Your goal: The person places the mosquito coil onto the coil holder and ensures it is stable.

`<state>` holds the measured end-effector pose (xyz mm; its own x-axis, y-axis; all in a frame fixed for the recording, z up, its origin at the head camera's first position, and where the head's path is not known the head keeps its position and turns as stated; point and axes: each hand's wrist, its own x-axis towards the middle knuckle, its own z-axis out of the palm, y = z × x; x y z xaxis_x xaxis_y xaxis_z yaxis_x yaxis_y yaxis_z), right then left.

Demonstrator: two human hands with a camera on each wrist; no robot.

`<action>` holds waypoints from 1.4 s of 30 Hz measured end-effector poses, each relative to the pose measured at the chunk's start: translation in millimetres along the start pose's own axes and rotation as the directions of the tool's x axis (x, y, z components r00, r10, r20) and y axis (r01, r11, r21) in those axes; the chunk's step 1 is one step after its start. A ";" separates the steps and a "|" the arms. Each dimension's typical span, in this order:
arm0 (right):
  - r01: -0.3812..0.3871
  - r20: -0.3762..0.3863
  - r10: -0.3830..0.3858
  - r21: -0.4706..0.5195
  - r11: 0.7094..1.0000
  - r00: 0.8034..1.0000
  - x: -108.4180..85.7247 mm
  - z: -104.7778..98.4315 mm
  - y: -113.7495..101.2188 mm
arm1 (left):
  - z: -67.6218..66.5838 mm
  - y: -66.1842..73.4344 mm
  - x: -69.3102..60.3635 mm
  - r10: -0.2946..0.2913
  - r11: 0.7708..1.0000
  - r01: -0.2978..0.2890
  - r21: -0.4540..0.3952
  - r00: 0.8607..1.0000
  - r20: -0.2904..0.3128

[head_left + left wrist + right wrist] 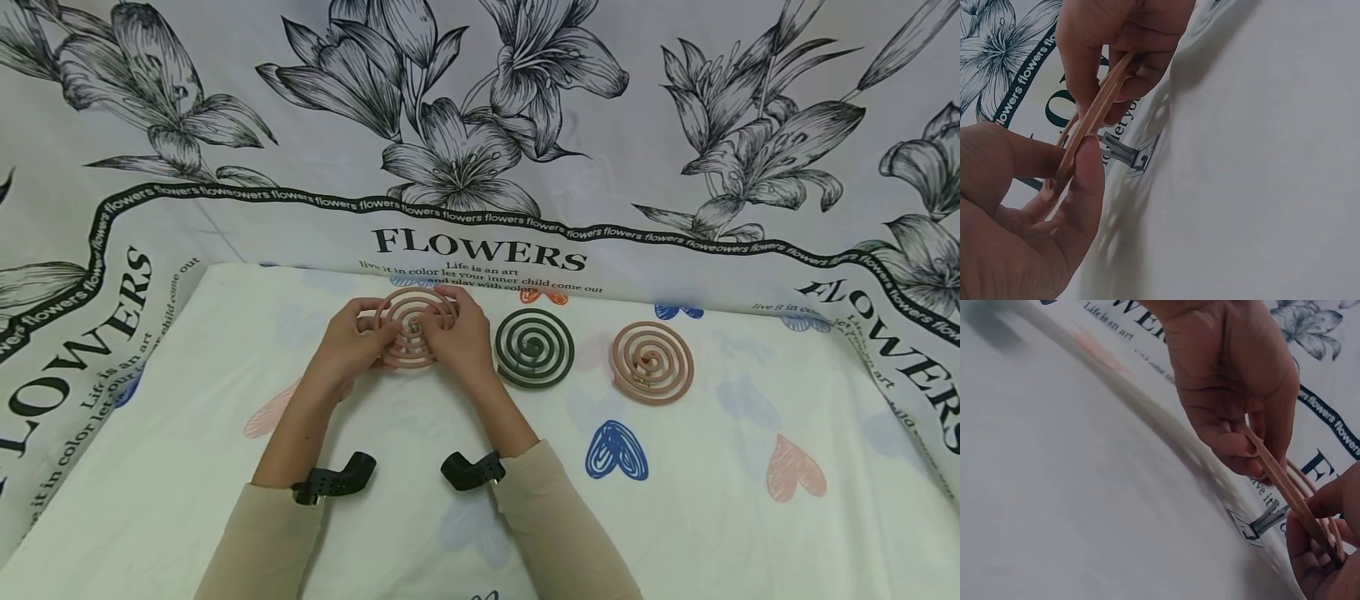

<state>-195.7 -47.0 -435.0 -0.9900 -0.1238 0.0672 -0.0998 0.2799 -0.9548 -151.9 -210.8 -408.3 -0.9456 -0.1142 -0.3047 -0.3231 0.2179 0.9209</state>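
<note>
Both hands hold a brown mosquito coil (408,362) above the table, at left of centre. My left hand (347,343) pinches its left side between thumb and fingers. On the opposite side, my right hand (461,333) grips the rim, its thumb near the spiral's middle. Seen edge-on in the left wrist view, the coil (1088,122) is tilted. A small metal coil stand (1127,152), a flat base with an upright prong, sits just below it. Whether the prong touches the coil, I cannot tell. The right wrist view also shows this stand (1255,526) beneath the coil (1294,500).
A dark green mosquito coil (533,347) lies right of the hands. Farther right is another brown coil (652,362) with a gold-coloured bit near its centre. A white heart-patterned cloth (697,517) covers the table. Behind hangs a flower-printed curtain (630,167).
</note>
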 end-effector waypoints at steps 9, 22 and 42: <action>-0.061 -0.028 0.062 0.031 0.998 0.998 -1.6 -4.8 -3.3 | 4.0 -0.2 -0.1 0.021 0.998 -0.021 -0.058 1.000 0.001; -0.044 0.000 0.044 0.037 0.998 0.999 -1.7 -2.3 -4.9 | 1.4 1.4 -3.7 0.043 0.999 -0.043 -0.027 0.999 0.019; -0.034 -0.025 0.034 -0.023 0.999 0.999 -0.2 0.3 0.3 | 3.3 -3.6 -0.9 0.042 0.999 -0.042 -0.025 0.999 0.005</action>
<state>-195.5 -47.2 -435.4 -0.9950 -0.0904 0.0422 -0.0680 0.3057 -0.9497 -150.0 -208.3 -412.2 -0.9585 -0.1002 -0.2670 -0.2822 0.1984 0.9386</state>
